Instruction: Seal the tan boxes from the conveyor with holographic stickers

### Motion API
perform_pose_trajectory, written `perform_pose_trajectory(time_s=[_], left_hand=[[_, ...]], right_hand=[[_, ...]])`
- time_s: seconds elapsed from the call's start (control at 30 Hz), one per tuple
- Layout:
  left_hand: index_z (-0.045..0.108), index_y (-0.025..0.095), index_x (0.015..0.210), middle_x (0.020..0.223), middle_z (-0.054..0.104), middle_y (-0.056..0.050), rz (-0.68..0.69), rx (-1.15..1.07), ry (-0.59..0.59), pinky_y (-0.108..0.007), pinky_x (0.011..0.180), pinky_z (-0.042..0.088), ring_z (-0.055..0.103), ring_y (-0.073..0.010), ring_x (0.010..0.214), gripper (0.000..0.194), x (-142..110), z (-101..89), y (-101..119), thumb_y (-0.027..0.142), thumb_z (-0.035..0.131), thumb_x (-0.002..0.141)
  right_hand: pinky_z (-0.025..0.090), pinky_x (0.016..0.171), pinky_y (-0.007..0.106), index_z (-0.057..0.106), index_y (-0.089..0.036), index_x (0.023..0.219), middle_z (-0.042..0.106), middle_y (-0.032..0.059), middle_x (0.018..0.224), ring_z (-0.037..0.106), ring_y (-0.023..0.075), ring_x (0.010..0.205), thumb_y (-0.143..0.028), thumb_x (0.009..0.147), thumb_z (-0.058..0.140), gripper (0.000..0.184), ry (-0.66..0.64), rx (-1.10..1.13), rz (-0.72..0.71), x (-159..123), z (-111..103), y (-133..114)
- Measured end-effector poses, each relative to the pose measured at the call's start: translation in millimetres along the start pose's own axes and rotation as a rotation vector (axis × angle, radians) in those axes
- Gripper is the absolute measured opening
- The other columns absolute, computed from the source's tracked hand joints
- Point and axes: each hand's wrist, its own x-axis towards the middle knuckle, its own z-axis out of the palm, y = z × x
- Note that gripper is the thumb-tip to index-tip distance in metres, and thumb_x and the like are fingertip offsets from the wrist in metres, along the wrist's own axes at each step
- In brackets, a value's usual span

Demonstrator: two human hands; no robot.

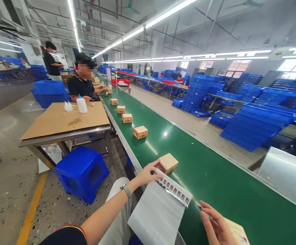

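My left hand [148, 174], a watch on its wrist, pinches the top corner of a white sticker sheet [160, 209]. A row of small dark-and-red labels runs along the sheet's upper edge, and its lower part hangs over the conveyor's near edge. Just beyond those fingers sits a small tan box [168, 163]. At lower right, my right hand [215, 224] has thumb and fingers closed together around something small and thin; a bluish bit shows at the fingertips. Another light box [236, 231] lies beside this hand, partly hidden by it.
Several printed boxes [140, 132] stand in a line along the green conveyor belt [188, 160]. A co-worker [82, 80] sits at its left side by a cardboard-topped table [68, 119] with white bottles [81, 105]. A blue stool [81, 173] stands below; blue crates [257, 126] are stacked right.
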Motion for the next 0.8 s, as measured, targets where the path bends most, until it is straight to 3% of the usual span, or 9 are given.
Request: perform_pose_trajectory(time_s=[0.1, 0.23, 0.33, 0.4, 0.6, 0.8], left_hand=[[0.078, 0.022, 0.085, 0.159, 0.032, -0.007, -0.014, 0.013, 0.021, -0.051, 0.124, 0.010, 0.029, -0.0348, 0.146, 0.033, 3, -4.4, 2, 0.053, 0.074, 0.075], [0.078, 0.020, 0.085, 0.161, 0.026, -0.009, -0.006, -0.018, -0.073, -0.048, 0.117, 0.031, 0.035, -0.0362, 0.143, 0.038, 11, -6.1, 6, 0.056, 0.074, 0.075], [0.079, 0.020, 0.084, 0.161, 0.026, -0.008, 0.019, -0.026, -0.156, -0.045, 0.110, 0.041, 0.045, -0.0359, 0.137, 0.036, 5, 2.2, 14, 0.055, 0.073, 0.076], [0.078, 0.021, 0.080, 0.161, 0.027, -0.007, 0.036, -0.006, -0.188, -0.045, 0.110, 0.041, 0.047, -0.0355, 0.135, 0.033, -4, 9.6, 19, 0.053, 0.073, 0.076], [0.073, 0.021, 0.066, 0.159, 0.033, 0.002, 0.089, 0.069, -0.249, -0.049, 0.120, 0.025, 0.022, -0.0336, 0.149, 0.021, -17, 26.3, 30, 0.040, 0.076, 0.076], [0.059, 0.019, 0.052, 0.158, 0.035, 0.000, 0.167, 0.148, -0.359, -0.048, 0.118, 0.029, 0.025, -0.0332, 0.148, 0.033, -16, 45.4, 27, 0.033, 0.074, 0.077]], right_hand=[[0.055, 0.092, 0.044, 0.069, -0.025, 0.090, 0.069, 0.0105, 0.121, 0.066, 0.0334, 0.108, -0.072, 0.068, 0.064, 0.052, 0.069, -0.013, 0.067, -3, 0, -17], [0.050, 0.099, 0.044, 0.069, -0.024, 0.096, 0.070, 0.0096, 0.121, 0.062, 0.0333, 0.116, -0.067, 0.071, 0.065, 0.050, 0.142, 0.046, 0.146, 1, 4, -29], [0.051, 0.094, 0.043, 0.070, -0.022, 0.100, 0.072, 0.0092, 0.116, 0.066, 0.0309, 0.106, -0.063, 0.072, 0.067, 0.050, 0.188, 0.107, 0.204, 13, 9, -22], [0.054, 0.090, 0.040, 0.071, -0.021, 0.098, 0.073, 0.0084, 0.110, 0.067, 0.0285, 0.101, -0.061, 0.070, 0.071, 0.048, 0.209, 0.212, 0.228, 25, 15, -13], [0.056, 0.080, 0.032, 0.072, -0.019, 0.084, 0.074, 0.0060, 0.098, 0.066, 0.0241, 0.098, -0.051, 0.061, 0.078, 0.039, 0.190, 0.420, 0.253, 78, 39, 5], [0.055, 0.072, 0.030, 0.068, -0.017, 0.074, 0.072, 0.0039, 0.081, 0.067, 0.0214, 0.084, -0.045, 0.057, 0.079, 0.034, 0.210, 0.434, 0.268, 113, 70, 9]])
